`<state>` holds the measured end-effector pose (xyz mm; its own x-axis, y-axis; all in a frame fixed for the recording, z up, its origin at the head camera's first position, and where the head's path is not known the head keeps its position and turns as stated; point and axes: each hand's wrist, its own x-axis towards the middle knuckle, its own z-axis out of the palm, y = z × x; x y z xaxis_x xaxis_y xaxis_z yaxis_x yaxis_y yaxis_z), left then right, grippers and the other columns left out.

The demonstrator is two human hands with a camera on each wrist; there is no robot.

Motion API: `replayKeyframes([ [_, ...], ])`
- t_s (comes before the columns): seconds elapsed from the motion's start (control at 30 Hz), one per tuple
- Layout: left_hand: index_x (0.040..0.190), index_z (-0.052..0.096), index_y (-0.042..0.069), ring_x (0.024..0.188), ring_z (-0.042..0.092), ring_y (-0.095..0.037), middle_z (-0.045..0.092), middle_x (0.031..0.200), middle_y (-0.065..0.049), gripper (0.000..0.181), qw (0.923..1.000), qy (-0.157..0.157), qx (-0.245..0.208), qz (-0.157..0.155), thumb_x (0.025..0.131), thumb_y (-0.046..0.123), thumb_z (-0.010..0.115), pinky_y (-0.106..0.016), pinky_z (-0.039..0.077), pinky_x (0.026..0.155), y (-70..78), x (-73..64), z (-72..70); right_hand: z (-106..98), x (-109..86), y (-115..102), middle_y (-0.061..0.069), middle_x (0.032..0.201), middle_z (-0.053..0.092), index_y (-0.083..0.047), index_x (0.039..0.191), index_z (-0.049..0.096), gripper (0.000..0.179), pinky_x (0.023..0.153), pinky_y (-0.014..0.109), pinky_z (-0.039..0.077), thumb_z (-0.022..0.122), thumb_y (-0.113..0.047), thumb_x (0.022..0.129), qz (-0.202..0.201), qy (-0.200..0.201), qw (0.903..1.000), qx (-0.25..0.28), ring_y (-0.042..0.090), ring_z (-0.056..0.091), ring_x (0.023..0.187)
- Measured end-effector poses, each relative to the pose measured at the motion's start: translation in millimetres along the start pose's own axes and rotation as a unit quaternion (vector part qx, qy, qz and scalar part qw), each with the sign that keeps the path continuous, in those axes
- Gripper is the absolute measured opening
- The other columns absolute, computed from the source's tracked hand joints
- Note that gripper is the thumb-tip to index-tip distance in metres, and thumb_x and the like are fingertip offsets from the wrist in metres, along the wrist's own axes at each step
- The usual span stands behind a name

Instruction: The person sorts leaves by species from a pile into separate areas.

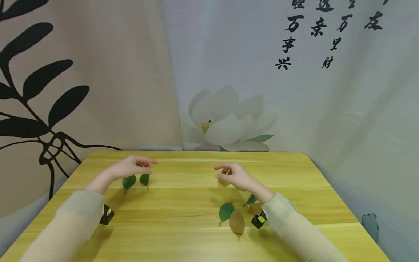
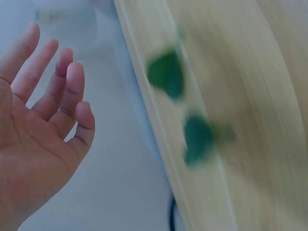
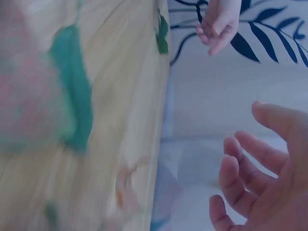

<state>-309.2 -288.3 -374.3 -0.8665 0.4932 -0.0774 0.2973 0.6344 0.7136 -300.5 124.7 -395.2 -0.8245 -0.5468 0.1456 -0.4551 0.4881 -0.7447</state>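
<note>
My left hand (image 1: 132, 166) hovers over the far left of the table, fingers loosely bent, holding nothing. Beneath it lie two green leaves, one on the left (image 1: 129, 182) and one on the right (image 1: 144, 178); both look blurred in the left wrist view. On the other side, my right hand (image 1: 236, 175) is also raised and holds nothing, its fingers relaxed. A yellowish leaf (image 1: 224, 182) shows just below its fingers, partly hidden. Nearer me are a green leaf (image 1: 226, 211), a reddish-brown leaf (image 1: 236, 222), another green leaf (image 1: 251, 199) and a brown leaf (image 1: 255, 208) partly covered by the right wrist.
The yellow wood-grain table (image 1: 173, 225) has its far edge against a hanging cloth backdrop (image 1: 131, 72) printed with dark leaves, a lotus and writing. A small black wrist camera (image 1: 106, 214) sits under the left cuff, another black camera (image 1: 259, 219) under the right.
</note>
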Motion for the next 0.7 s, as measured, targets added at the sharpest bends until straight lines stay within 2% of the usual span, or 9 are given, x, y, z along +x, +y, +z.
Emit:
replayKeyframes([
  [0.13, 0.135, 0.057, 0.006, 0.102, 0.056, -0.025, 0.063, 0.115, -0.01, 0.045, 0.9986, -0.033, -0.011, 0.039, 0.096, 0.027, 0.063, -0.044, 0.046, 0.082, 23.4, 20.7, 27.3, -20.1, -25.0, 13.4, 0.002, 0.089, 0.062, -0.01, 0.123, 0.067, 0.033, 0.057, 0.03, 0.043, 0.064, -0.028, 0.095, 0.009, 0.028, 0.9995, -0.012, 0.016, 0.049, 0.064],
  [0.27, 0.13, 0.06, 0.003, 0.092, 0.058, -0.023, 0.063, 0.101, -0.006, 0.04, 0.9944, -0.07, -0.026, 0.075, 0.094, 0.021, 0.065, -0.039, 0.048, 0.076, 40.8, 38.5, 57.6, -35.5, -47.1, 27.9, 0.005, 0.089, 0.063, -0.007, 0.119, 0.068, 0.031, 0.059, 0.031, 0.042, 0.065, -0.025, 0.094, 0.028, 0.046, 0.9985, -0.011, 0.018, 0.05, 0.067],
  [0.4, 0.126, 0.062, 0.0, 0.083, 0.06, -0.02, 0.062, 0.092, -0.004, 0.039, 0.9883, -0.107, -0.033, 0.104, 0.092, 0.019, 0.067, -0.033, 0.05, 0.073, 57.1, 49.7, 90.0, -42.8, -63.2, 47.5, 0.005, 0.088, 0.062, -0.006, 0.118, 0.068, 0.029, 0.058, 0.032, 0.042, 0.065, -0.021, 0.094, 0.063, 0.032, 0.9974, -0.017, 0.019, 0.049, 0.068],
  [0.6, 0.129, 0.06, 0.002, 0.073, 0.06, -0.015, 0.063, 0.086, 0.0, 0.045, 0.9845, -0.129, -0.031, 0.114, 0.089, 0.02, 0.071, -0.028, 0.048, 0.065, 78.8, 63.4, 135.3, -45.8, -77.5, 76.4, 0.008, 0.092, 0.061, 0.001, 0.124, 0.063, 0.033, 0.067, 0.041, 0.049, 0.064, -0.012, 0.094, 0.112, 0.0, 0.9926, 0.048, 0.025, 0.053, 0.077],
  [0.7, 0.133, 0.057, 0.003, 0.071, 0.058, -0.012, 0.061, 0.085, 0.001, 0.05, 0.9829, -0.136, -0.024, 0.123, 0.088, 0.021, 0.072, -0.027, 0.047, 0.063, 88.4, 71.3, 154.6, -47.8, -84.4, 89.7, 0.01, 0.091, 0.06, 0.002, 0.126, 0.061, 0.035, 0.064, 0.039, 0.047, 0.064, -0.011, 0.093, 0.124, 0.001, 0.9895, 0.075, 0.023, 0.051, 0.074],
])
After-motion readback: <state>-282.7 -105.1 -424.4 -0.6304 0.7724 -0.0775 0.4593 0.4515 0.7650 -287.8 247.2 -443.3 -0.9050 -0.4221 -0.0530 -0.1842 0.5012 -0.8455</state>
